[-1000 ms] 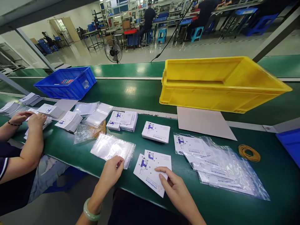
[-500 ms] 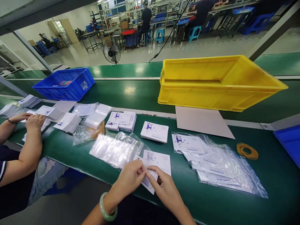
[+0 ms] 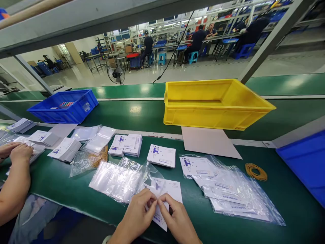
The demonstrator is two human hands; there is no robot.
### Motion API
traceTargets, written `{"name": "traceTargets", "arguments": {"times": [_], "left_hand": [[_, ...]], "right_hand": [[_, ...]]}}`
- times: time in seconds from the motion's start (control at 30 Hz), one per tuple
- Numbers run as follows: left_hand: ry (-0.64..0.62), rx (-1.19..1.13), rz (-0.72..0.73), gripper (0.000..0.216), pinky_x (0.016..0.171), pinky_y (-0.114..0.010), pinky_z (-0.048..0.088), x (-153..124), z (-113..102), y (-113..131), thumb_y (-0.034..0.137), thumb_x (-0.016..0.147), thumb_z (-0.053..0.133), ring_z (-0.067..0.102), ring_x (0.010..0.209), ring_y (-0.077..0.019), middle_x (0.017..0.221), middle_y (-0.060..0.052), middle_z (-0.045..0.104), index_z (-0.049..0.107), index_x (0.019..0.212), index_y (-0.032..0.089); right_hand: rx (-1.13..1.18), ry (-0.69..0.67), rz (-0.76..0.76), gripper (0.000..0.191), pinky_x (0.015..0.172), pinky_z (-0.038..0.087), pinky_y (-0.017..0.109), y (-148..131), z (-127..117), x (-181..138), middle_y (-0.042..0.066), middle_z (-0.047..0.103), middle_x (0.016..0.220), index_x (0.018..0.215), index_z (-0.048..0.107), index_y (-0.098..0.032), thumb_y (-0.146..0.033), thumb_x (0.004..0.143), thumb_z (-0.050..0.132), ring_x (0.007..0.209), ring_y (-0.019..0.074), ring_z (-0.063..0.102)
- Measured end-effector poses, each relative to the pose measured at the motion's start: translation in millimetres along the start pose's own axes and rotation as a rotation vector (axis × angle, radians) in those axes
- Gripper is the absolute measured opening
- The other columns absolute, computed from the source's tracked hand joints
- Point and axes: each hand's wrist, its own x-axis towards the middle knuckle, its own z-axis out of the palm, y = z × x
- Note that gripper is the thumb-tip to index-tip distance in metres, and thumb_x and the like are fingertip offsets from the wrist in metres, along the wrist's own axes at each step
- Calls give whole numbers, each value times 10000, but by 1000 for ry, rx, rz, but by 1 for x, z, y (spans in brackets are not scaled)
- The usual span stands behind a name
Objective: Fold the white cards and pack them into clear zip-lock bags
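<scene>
My left hand (image 3: 138,215) and my right hand (image 3: 177,220) meet at the fingertips near the front edge of the green bench. Both pinch the edge of a clear plastic bag (image 3: 155,181), which stands up thinly before them. Under the fingers lies a white printed booklet (image 3: 175,190) with purple marks, partly hidden by my hands and the film. Left of the hands is a pile of clear plastic bags (image 3: 115,181). Behind it sits a neat stack of printed booklets (image 3: 161,156). To the right, several bagged booklets (image 3: 228,189) overlap.
A yellow bin (image 3: 203,117) stands at the back over grey cardboard (image 3: 208,140). Rubber bands (image 3: 256,171) lie at right near a blue bin (image 3: 304,156). Another blue bin (image 3: 63,112) is at back left. A co-worker's arm (image 3: 19,183) is at far left.
The view has tilted up and shifted right. My fingertips stay pinched together, and the clear bag now stands more visibly above the booklet. The co-worker's hands remain at the left.
</scene>
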Motion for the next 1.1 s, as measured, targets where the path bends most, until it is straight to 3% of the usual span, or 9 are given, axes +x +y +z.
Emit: {"name": "traceTargets", "arguments": {"times": [0.13, 0.23, 0.37, 0.43, 0.57, 0.73, 0.83, 0.97, 1.1], "left_hand": [[77, 178, 112, 200, 550, -224, 389, 0, 7, -4, 145, 873, 465, 563, 622, -134, 667, -8, 578, 506, 682, 188], [255, 353, 213, 200, 535, -230, 389, 1, 7, -6, 106, 845, 440, 564, 612, -142, 656, -11, 565, 444, 667, 198], [462, 477, 182, 211, 525, -228, 380, 0, -3, -7, 77, 844, 421, 557, 601, -140, 635, -1, 527, 403, 682, 210], [402, 493, 214, 208, 518, -221, 373, -3, -6, -7, 70, 821, 439, 560, 605, -136, 638, 4, 526, 384, 682, 214], [143, 465, 327, 213, 508, -215, 358, -7, 0, -4, 57, 734, 462, 556, 579, -122, 615, 20, 529, 340, 657, 213], [62, 388, 252, 223, 502, -202, 363, -2, 3, 2, 56, 687, 468, 561, 558, -113, 618, 17, 549, 315, 643, 211], [111, 363, 204, 209, 487, -188, 361, -1, -9, 2, 66, 721, 455, 544, 523, -99, 581, 31, 529, 337, 626, 210], [330, 414, 135, 207, 441, -184, 325, -1, -24, -1, 98, 767, 440, 488, 456, -87, 522, 48, 481, 372, 607, 211], [368, 425, 140, 200, 453, -191, 318, 1, -24, 4, 107, 768, 438, 454, 453, -84, 518, 53, 458, 390, 602, 207]], "right_hand": [[-54, -5, -39, 319, 589, 403, 247, -2, 3, 3, 14, 638, 674, 742, 548, -197, -373, 950, 381, 618, 167, 593], [-85, -1, -59, 295, 586, 393, 240, -1, 4, 2, 10, 635, 682, 740, 541, -199, -346, 944, 386, 614, 160, 583], [-124, -2, -23, 269, 596, 391, 239, 1, 2, 0, 7, 638, 675, 719, 522, -202, -317, 926, 394, 624, 164, 593], [-125, -22, -5, 248, 592, 393, 237, 0, -3, 1, 4, 647, 686, 753, 544, -204, -343, 919, 425, 627, 165, 599], [-149, -8, 16, 252, 538, 360, 237, -9, -15, 5, -7, 639, 689, 805, 577, -205, -365, 923, 421, 549, 140, 540], [-208, -34, -3, 252, 526, 339, 239, -14, -16, 6, -10, 618, 636, 744, 556, -207, -304, 908, 391, 549, 145, 544], [-258, 38, -39, 255, 545, 365, 243, -8, -15, 5, -5, 625, 633, 731, 548, -209, -286, 908, 382, 559, 154, 574], [-254, 158, -45, 282, 508, 390, 236, -4, -26, 3, -3, 641, 635, 752, 574, -211, -306, 938, 386, 518, 148, 582], [-126, 325, -77, 257, 440, 421, 211, -13, -43, -14, 12, 674, 688, 902, 646, -208, -352, 957, 441, 499, 138, 587]]}}
